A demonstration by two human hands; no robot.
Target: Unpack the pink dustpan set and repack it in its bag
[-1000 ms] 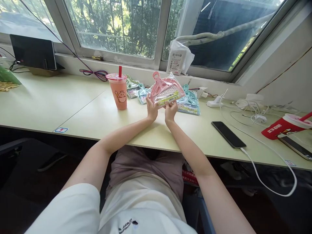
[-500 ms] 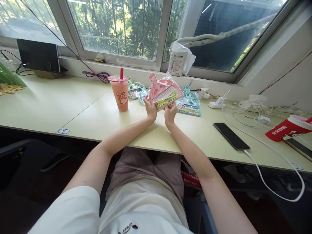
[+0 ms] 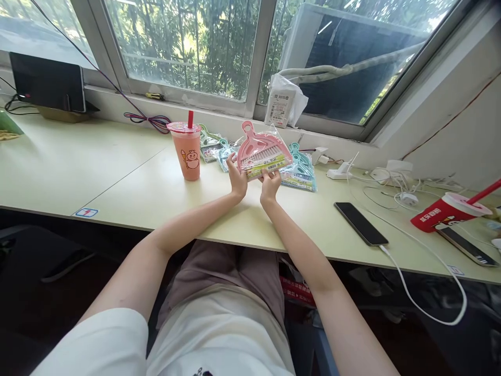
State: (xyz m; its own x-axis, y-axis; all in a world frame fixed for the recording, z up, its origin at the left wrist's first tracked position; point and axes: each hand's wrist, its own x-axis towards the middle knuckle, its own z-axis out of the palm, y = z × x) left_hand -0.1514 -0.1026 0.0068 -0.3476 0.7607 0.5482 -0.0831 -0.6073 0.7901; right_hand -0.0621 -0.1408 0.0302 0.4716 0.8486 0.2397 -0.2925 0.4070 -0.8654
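A pink dustpan and brush set (image 3: 260, 149) in clear plastic wrap, with a yellow-green label along its lower edge, is held up in front of me. My left hand (image 3: 237, 177) grips its left lower corner. At the bottom edge my right hand (image 3: 270, 184) pinches the package from below. Behind it on the table lie wrapped teal dustpan sets (image 3: 300, 169) to the right. To the left are a green wrapped set (image 3: 209, 145) and a blue wrapped set (image 3: 227, 154), partly hidden by the left hand and the pink package.
A drink cup with a red straw (image 3: 187, 156) stands left of my hands. To the right are a phone on a cable (image 3: 360, 223), a tilted red cup (image 3: 446, 213), another phone (image 3: 467, 245) and tangled white chargers (image 3: 407, 198). A tablet (image 3: 49, 83) stands far left.
The pink set has turned slightly and sits more level, still in both hands. My view has shifted a little to the right, so most things appear further left.
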